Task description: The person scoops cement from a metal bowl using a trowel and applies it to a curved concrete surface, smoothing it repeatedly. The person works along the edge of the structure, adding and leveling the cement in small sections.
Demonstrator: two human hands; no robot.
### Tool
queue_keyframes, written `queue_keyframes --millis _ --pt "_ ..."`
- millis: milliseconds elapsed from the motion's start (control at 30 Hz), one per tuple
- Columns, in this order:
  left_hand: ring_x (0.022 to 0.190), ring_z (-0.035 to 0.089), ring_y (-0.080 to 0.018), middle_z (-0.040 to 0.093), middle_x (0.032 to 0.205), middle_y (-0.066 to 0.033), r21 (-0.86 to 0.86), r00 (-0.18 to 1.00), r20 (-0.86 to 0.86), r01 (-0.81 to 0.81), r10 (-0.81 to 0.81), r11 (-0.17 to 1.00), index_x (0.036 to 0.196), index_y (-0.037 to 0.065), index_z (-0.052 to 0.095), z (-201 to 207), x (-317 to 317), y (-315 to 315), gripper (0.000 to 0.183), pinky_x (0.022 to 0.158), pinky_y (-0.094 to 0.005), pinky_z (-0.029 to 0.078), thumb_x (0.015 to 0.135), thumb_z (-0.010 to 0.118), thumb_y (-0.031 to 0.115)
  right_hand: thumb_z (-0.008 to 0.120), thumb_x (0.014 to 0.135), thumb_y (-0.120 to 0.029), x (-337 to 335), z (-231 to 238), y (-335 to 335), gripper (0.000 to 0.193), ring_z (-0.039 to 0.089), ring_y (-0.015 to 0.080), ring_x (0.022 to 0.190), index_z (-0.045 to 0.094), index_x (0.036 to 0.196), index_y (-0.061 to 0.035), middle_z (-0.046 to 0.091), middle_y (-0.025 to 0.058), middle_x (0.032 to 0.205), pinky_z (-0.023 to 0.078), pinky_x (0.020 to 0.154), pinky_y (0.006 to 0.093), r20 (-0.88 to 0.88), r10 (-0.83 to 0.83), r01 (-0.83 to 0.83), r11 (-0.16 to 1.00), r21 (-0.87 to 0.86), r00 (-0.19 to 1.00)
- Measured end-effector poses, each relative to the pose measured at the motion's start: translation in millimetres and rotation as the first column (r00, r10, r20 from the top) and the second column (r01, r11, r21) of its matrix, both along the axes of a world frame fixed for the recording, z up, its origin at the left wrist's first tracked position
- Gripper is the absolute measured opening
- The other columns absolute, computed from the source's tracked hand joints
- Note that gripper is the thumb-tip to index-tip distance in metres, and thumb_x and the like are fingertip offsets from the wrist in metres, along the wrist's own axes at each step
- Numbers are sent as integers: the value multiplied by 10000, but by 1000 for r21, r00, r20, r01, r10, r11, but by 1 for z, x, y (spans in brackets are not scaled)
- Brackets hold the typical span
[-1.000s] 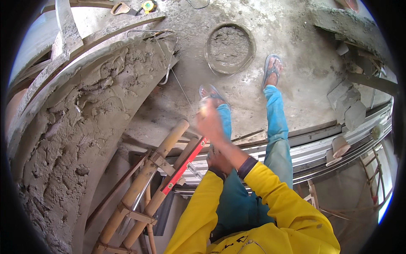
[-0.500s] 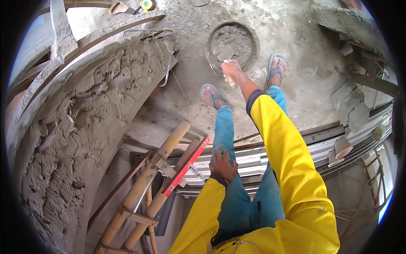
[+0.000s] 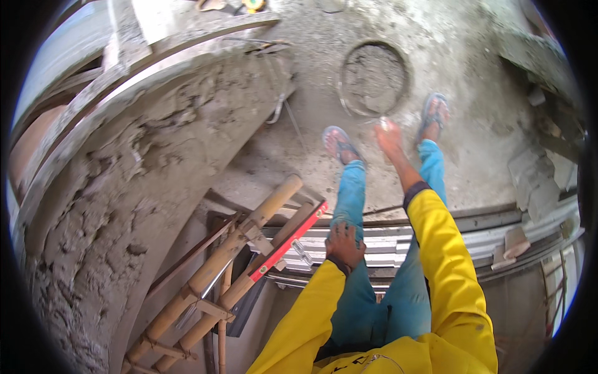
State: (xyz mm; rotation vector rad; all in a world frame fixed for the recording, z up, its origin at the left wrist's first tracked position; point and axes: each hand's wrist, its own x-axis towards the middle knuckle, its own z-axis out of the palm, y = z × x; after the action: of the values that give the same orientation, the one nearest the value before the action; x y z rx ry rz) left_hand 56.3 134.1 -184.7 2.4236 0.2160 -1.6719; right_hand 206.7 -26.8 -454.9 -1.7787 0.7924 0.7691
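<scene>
My right hand [image 3: 390,142] is closed around a trowel's handle, just on the near side of a round bucket [image 3: 408,78] of grey wet mortar [image 3: 372,80]. Motion smears this hand, and the trowel's blade cannot be made out now. My left hand [image 3: 344,243] lies over my left knee on the blue trousers, its fingers apart and holding nothing. To the left spreads a broad curved surface [image 3: 124,181] coated in rough wet mortar.
A red spirit level [image 3: 289,242] leans along a bamboo ladder [image 3: 274,199] at my lower left. Curved boards [image 3: 205,32] edge the mortared surface. Grey-white broken slabs [image 3: 529,181] stand on the right, beside long ridged strips [image 3: 392,240]. A yellow tape measure [image 3: 254,5] lies at the far edge.
The view has shifted, so the scene sits further right. My right hand has drawn back from over the bucket toward me, and the trowel blade no longer shows. My left hand stays on the knee.
</scene>
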Motion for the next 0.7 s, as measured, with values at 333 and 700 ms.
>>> queue_keyframes --millis 333,700 --pt "1377 326 -387 409 1443 -142 14 997 -62 -33 34 999 1291 118 534 5 17 1 554 988 -621 376 816 622 387 600 882 -152 56 109 47 243 611 254 792 580 1080 -11 614 140 864 482 749 399 256 -420 392 907 155 871" --pt "1404 304 -379 385 1496 -121 -64 994 -110 9 -16 998 1383 170 490 -50 -60 34 561 1017 -622 354 872 558 391 573 891 -98 88 186 220 375 592 524 916 420 1215 10 602 325 973 470 770 554 398 -114 61 988 143 910"
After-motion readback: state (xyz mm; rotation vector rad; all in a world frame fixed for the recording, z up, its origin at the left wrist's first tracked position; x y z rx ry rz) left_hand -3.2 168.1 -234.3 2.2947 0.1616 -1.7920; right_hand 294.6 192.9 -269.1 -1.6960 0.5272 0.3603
